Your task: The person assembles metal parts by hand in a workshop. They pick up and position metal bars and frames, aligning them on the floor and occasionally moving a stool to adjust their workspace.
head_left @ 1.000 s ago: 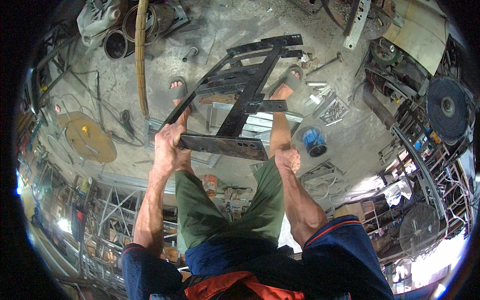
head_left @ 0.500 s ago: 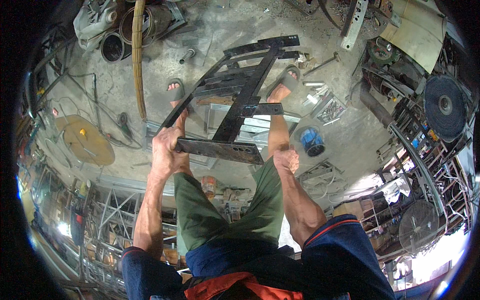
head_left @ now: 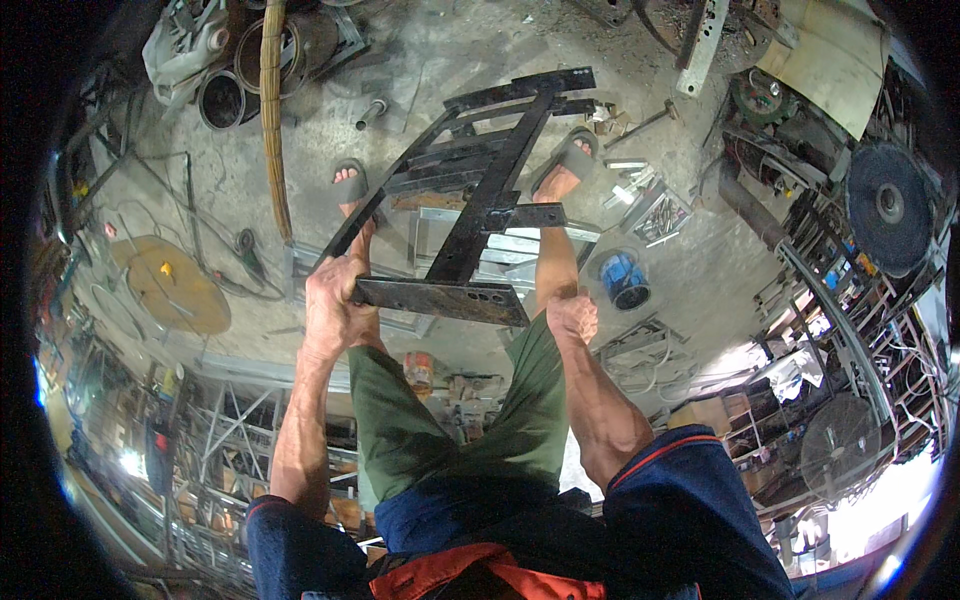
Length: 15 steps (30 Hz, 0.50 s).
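A black welded metal frame (head_left: 480, 232), with two long rails and several cross bars, stands tilted between my legs. Its near end is a flat plate (head_left: 440, 299) with holes at the right end. My left hand (head_left: 338, 304) is wrapped round the frame's near left corner, at the left end of that plate. Beside the plate's right end, my right hand (head_left: 573, 319) is closed in a fist at my right knee, apart from the frame. Nothing shows in that fist. Grey metal framing (head_left: 520, 245) lies under the black frame.
Beyond my right foot lie a hammer (head_left: 645, 124) and a tray of metal pieces (head_left: 656, 213). A blue-lined bucket (head_left: 624, 279) stands right of my knee. A brown oval board (head_left: 170, 285), a wooden pole (head_left: 272, 120) and a short metal tube (head_left: 370, 114) are to the left.
My hands and the black frame hold nearly the same place. Only a slight shift of the whole view shows.
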Tool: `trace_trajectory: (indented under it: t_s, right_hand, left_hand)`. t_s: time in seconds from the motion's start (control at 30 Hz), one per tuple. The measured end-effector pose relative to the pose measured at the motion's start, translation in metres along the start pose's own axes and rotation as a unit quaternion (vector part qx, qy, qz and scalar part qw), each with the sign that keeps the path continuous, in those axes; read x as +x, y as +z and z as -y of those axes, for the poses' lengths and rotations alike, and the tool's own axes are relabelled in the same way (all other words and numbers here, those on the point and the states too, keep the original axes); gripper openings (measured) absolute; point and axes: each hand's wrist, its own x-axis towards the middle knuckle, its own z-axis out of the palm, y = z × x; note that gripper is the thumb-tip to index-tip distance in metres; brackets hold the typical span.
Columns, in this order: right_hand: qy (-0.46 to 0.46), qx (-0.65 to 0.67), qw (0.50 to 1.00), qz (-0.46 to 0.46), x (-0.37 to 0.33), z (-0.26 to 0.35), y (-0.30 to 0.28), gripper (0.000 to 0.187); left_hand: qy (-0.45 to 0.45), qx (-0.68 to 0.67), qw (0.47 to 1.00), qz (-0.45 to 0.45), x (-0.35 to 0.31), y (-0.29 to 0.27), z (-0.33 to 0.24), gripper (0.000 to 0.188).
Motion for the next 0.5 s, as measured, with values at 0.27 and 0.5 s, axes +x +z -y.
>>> trace_trajectory:
  t_s: [0.27, 0.5]
  right_hand:
    - [0.018, -0.003, 0.998, 0.053, 0.012, -0.006, 0.002, 0.047]
    - [0.029, -0.004, 0.998, 0.060, 0.019, -0.016, 0.018, 0.058]
  left_hand:
    - [-0.005, 0.043, 0.999, 0.000, -0.005, 0.010, 0.006, 0.028]
    - [-0.010, 0.038, 0.999, 0.028, 0.003, 0.008, -0.009, 0.021]
